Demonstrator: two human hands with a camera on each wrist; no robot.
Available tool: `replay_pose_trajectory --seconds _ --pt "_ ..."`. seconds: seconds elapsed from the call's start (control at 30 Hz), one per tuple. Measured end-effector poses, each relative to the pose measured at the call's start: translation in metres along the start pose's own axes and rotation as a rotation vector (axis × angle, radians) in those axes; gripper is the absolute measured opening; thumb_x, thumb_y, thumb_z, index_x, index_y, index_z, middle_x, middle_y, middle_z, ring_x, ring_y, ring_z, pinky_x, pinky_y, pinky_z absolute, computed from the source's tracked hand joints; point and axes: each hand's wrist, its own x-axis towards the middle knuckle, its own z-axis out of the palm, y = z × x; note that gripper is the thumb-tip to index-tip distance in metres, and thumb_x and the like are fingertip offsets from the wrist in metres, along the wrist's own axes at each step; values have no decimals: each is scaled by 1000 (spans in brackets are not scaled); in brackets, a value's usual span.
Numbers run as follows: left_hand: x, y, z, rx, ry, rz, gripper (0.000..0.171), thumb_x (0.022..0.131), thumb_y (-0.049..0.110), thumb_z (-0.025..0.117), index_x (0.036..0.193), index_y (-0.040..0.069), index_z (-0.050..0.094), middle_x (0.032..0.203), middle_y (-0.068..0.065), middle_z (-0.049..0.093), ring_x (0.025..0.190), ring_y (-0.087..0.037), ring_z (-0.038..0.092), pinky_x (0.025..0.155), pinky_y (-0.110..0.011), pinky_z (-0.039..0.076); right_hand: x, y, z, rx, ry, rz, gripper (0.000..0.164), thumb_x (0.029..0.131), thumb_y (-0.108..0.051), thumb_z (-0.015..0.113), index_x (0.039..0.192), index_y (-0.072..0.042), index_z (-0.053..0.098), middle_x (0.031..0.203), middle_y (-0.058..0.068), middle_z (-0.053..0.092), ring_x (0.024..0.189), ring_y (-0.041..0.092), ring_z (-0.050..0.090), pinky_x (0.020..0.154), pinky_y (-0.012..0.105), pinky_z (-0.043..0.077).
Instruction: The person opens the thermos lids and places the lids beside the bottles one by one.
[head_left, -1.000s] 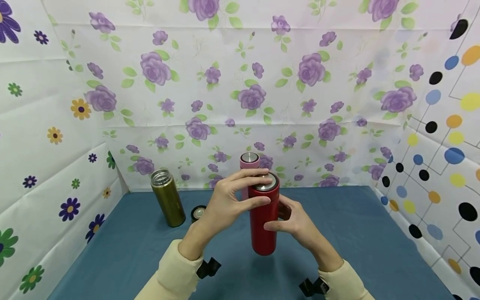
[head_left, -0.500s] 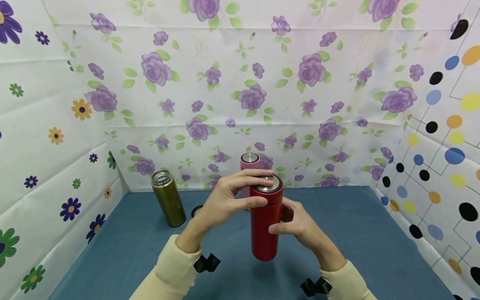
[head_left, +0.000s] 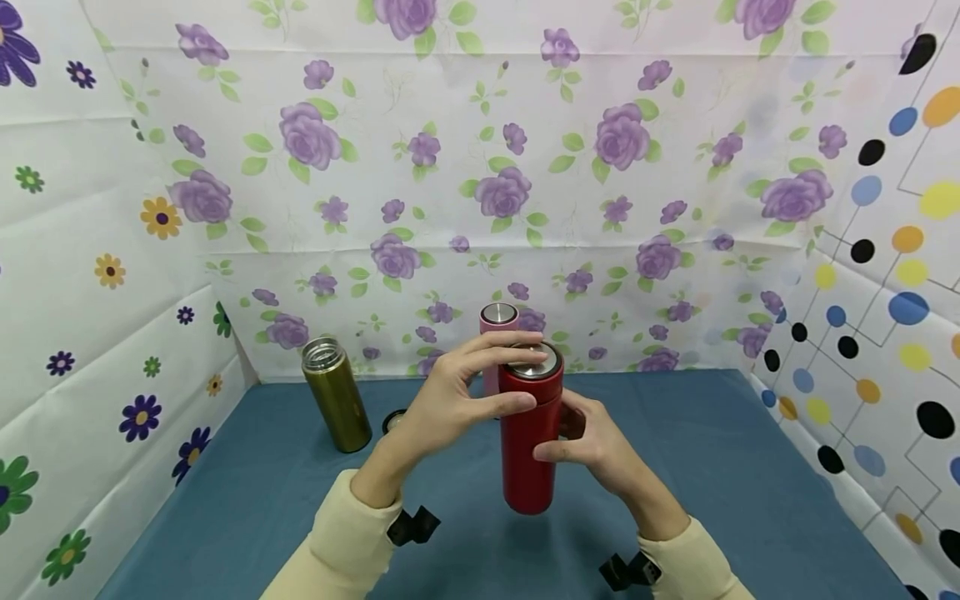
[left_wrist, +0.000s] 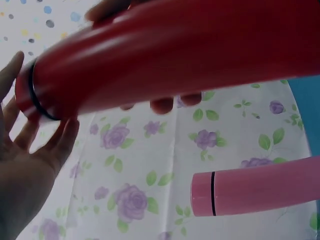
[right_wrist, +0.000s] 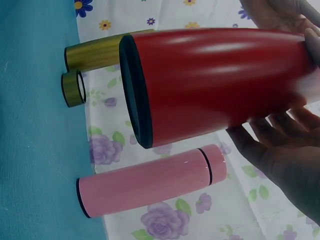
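A red thermos [head_left: 528,471] stands nearly upright in the air above the table, its shadow below it. My right hand [head_left: 592,437] grips its body from the right, thumb in front and fingers behind. My left hand [head_left: 446,400] holds its lid [head_left: 553,387], fingers over the steel top and thumb at the near side. In the left wrist view, a black ring [left_wrist: 35,92] marks the seam between lid and body. The right wrist view shows the thermos's dark base [right_wrist: 136,92].
An uncapped olive-green thermos [head_left: 337,408] stands at the left on the blue tablecloth [head_left: 675,467]. Its cap [right_wrist: 73,89] sits beside it, mostly behind my left arm in the head view. A capped pink thermos [right_wrist: 150,185] stands behind the red one. Patterned cloth walls [head_left: 480,108] surround the table.
The red thermos dipped slightly and shifted right with both hands, then rose a little again. Both hands keep their hold on lid and body. The other thermoses have not moved.
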Motion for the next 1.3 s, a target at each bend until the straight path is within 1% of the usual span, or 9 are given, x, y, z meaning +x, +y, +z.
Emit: replay_pose_trajectory --seconds 0.1,0.17,0.37,0.57,0.7,0.87,1.0,1.13,1.3 --pt "1 -1 -4 -69 -59 -3 41 101 21 72 137 4 67 152 -5 55 143 -25 45 113 -46 46 0 0 -1 30 -30 -10 57 95 -18 72 146 -3 53 134 18 64 115 37 67 92 47 60" --pt "1 -2 -5 -101 -81 1 41 101 22 71 138 3 66 153 -6 55 144 -27 45 114 -47 44 0 0 -1 50 -45 -9 57 94 -17 71 147 -4 53 134 18 64 116 37 66 93 48 59" --pt "3 -3 -5 -131 -84 11 41 101 21 71 136 0 66 152 -9 56 142 -29 47 113 -48 45 -1 0 -2 69 -62 -13 56 95 -15 70 147 -4 52 135 17 63 117 36 66 93 49 59" --pt "2 -2 -3 -105 -40 22 39 100 20 73 134 1 68 149 -10 59 140 -29 49 109 -48 49 0 1 -3 58 -68 -25 57 96 -17 69 147 -2 50 135 18 63 117 37 66 93 48 59" --pt "1 0 0 -56 4 23 38 98 19 76 132 3 71 147 -8 61 138 -27 52 107 -46 51 0 1 -2 46 -49 -14 57 95 -17 70 147 -5 51 135 17 63 117 36 66 93 48 59" --pt "0 1 4 -14 51 12 36 96 15 78 129 4 73 145 -6 61 135 -25 54 104 -45 53 0 1 -2 19 -29 -9 59 95 -17 71 148 -4 50 135 18 63 118 38 65 93 45 59" --pt "-1 2 6 12 79 17 36 94 14 79 128 5 74 144 -6 62 133 -25 56 105 -45 53 0 1 -1 -9 -14 -2 60 95 -19 71 149 -5 50 136 18 63 118 38 65 93 44 59" --pt "0 2 6 22 69 12 36 95 15 79 130 6 73 144 -5 61 134 -24 55 106 -45 52 0 1 -1 -22 -5 -3 60 95 -20 71 149 -5 50 135 18 64 117 39 65 93 45 59" --pt "1 1 1 -16 -5 6 40 98 19 75 135 5 69 149 -6 58 140 -24 50 109 -45 50 0 1 -1 9 -9 -7 57 94 -19 71 146 -4 52 133 17 65 115 37 67 91 47 60"
